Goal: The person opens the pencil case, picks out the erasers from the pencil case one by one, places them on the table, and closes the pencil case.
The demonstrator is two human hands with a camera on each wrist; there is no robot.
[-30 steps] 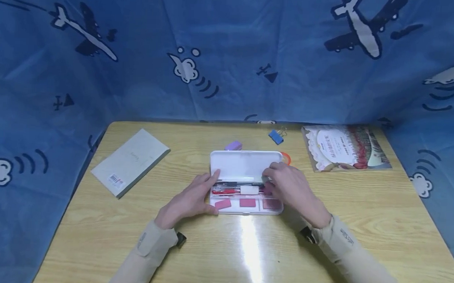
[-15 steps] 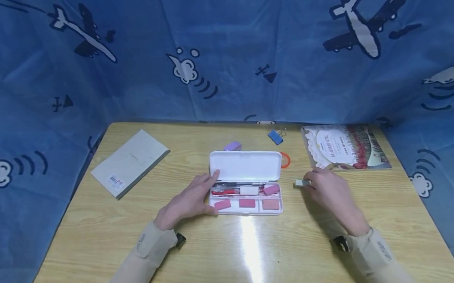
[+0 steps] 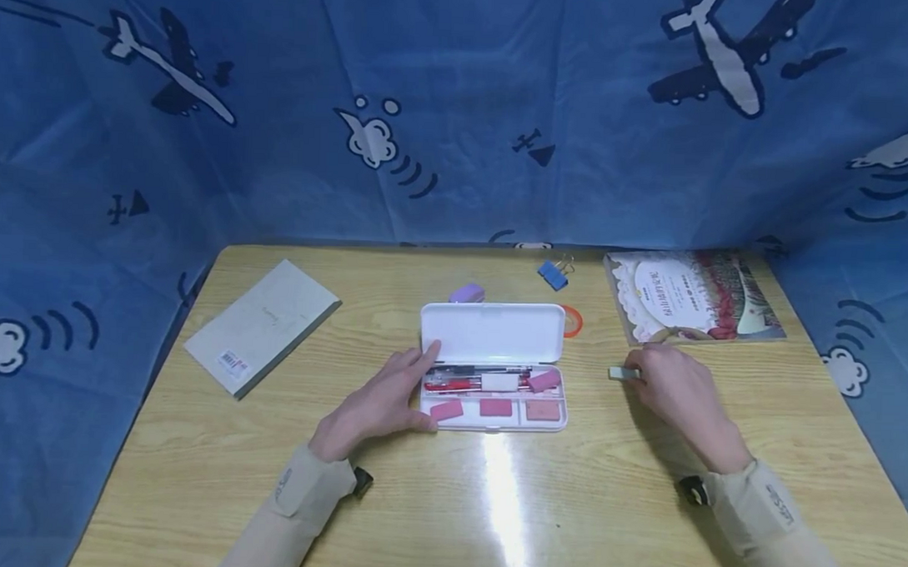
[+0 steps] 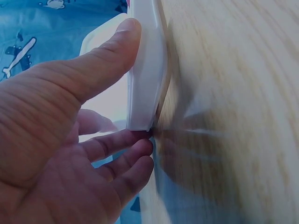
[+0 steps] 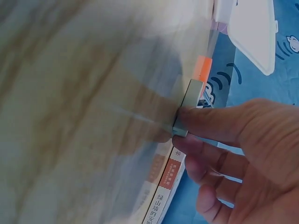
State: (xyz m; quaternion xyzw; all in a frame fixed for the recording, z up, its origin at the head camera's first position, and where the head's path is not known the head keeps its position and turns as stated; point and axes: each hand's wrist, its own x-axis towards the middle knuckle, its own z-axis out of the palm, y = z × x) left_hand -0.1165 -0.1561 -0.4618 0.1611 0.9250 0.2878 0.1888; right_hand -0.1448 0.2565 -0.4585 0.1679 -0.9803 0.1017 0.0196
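Observation:
A white pencil case (image 3: 492, 333) lies on the table with its lid raised. Inside are a red pen (image 3: 450, 385), dark pens, a white piece and several pink erasers (image 3: 495, 408). My left hand (image 3: 378, 406) holds the case's left end; in the left wrist view, the thumb presses its white wall (image 4: 145, 70) and the fingers reach around its end. Right of the case, my right hand (image 3: 678, 400) pinches a small pale green block (image 3: 622, 373), perhaps an eraser. In the right wrist view, this block (image 5: 189, 100) sits at the tabletop between thumb and fingers.
Behind the case lie a purple object (image 3: 466, 293), an orange ring (image 3: 573, 322) and a blue binder clip (image 3: 553, 274). A grey-green notebook (image 3: 265, 327) lies at left, a picture-covered book (image 3: 694, 296) at back right. Blue curtain (image 3: 460, 108) surrounds the table's back and sides.
My right hand has left the case's right end and moved right over the table, carrying the pale green block. A pink eraser at that end now shows. My left hand stays put.

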